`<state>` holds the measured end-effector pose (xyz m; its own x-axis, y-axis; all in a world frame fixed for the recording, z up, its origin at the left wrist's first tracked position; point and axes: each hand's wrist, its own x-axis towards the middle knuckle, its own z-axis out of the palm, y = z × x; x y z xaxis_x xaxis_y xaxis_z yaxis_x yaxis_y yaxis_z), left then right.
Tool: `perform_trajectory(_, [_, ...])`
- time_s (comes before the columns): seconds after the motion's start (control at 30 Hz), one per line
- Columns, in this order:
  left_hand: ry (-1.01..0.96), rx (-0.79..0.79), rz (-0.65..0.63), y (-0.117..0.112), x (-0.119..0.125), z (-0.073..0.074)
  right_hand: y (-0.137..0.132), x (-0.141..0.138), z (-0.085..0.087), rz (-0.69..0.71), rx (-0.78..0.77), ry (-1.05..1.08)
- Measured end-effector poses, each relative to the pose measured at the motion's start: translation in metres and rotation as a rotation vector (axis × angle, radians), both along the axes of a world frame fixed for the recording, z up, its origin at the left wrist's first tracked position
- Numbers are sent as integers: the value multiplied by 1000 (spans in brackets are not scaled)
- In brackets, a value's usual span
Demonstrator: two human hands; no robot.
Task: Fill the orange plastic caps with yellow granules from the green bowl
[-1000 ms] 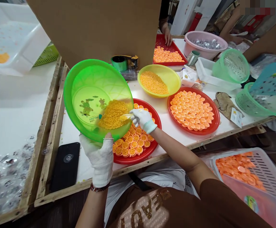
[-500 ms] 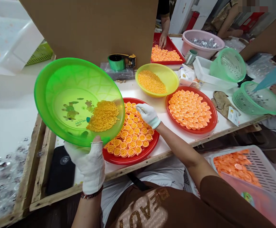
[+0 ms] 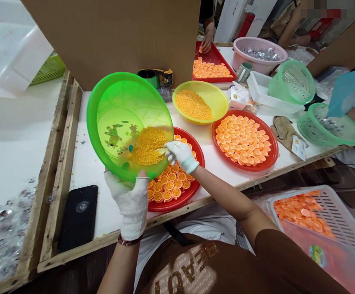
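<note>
In a white glove, my left hand [image 3: 130, 200] grips the lower rim of a green bowl [image 3: 110, 94] and holds it tilted above the table. Small yellow beads [image 3: 148, 143] are heaped at the bowl's right side. My gloved right hand [image 3: 180, 155] is closed on a small pale spoon [image 3: 160, 151], whose tip is at the beads. Beneath the bowl and the right hand lies a red round tray [image 3: 196, 185] of small orange cups [image 3: 167, 188] with yellow beads in them. Part of this tray is hidden by the bowl.
A yellow bowl [image 3: 222, 104] of beads stands behind. To the right is another red tray [image 3: 275, 153] with orange cups. A black phone [image 3: 78, 216] lies left, near the wooden edge [image 3: 52, 212]. A co-worker's hand [image 3: 207, 43] works at a red rectangular tray [image 3: 226, 73].
My left hand has moved the green bowl to the right, over more of the red tray. My right hand has come left and lower, bringing the spoon to the beads in the bowl.
</note>
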<state>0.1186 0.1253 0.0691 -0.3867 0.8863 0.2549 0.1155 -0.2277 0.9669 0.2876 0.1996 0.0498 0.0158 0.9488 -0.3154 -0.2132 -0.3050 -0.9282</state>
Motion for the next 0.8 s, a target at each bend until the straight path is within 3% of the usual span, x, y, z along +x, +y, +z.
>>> perform_trajectory(0.1, [-9, 2, 30, -1, -5, 1, 9, 16, 1, -46, -59, 201])
perform_trajectory(0.2, [-24, 20, 63, 0, -13, -4, 21, 38, 4, -136, -22, 203])
perform_trajectory(0.3, [-36, 50, 88, 3, -20, -8, 32, 57, 3, -252, 74, -10])
perform_trajectory(0.4, [-38, 66, 84, 4, -23, -7, 39, 67, -7, -282, 233, -332])
perform_trajectory(0.57, [-52, 76, 60, 2, -22, -1, 37, 76, -18, -91, 592, -748])
perform_trajectory(0.8, [-14, 81, 60, 1, -13, -5, 10, 59, 7, -177, 537, -556])
